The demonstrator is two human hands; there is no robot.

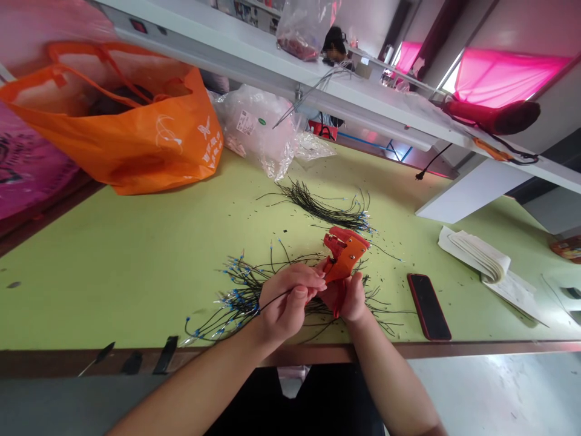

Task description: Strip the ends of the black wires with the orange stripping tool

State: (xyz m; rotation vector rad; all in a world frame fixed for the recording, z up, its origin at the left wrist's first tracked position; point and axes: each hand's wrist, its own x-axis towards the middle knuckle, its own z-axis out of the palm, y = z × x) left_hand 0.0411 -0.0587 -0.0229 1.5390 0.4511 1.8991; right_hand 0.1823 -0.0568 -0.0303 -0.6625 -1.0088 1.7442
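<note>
My right hand (351,297) is wrapped round the handles of a red-orange wire stripper (348,253), its head pointing up and away from me. Between the pinched fingers of my left hand (288,297) runs a thin black wire (276,298), one end reaching toward the stripper's jaws. Whether that end sits inside the jaws I cannot tell. Beneath both hands lies a loose pile of black wires (245,284), many with blue and bare metal tips. Farther back, a second bundle of black wires (318,206) rests on the green table (136,260).
A phone (429,306) and folded papers (476,257) lie to the right. An orange bag (158,133) and a clear plastic bag (263,124) stand at the back left. A white shelf (254,54) crosses above, holding a heat gun (494,115). Behind it is another person (334,45).
</note>
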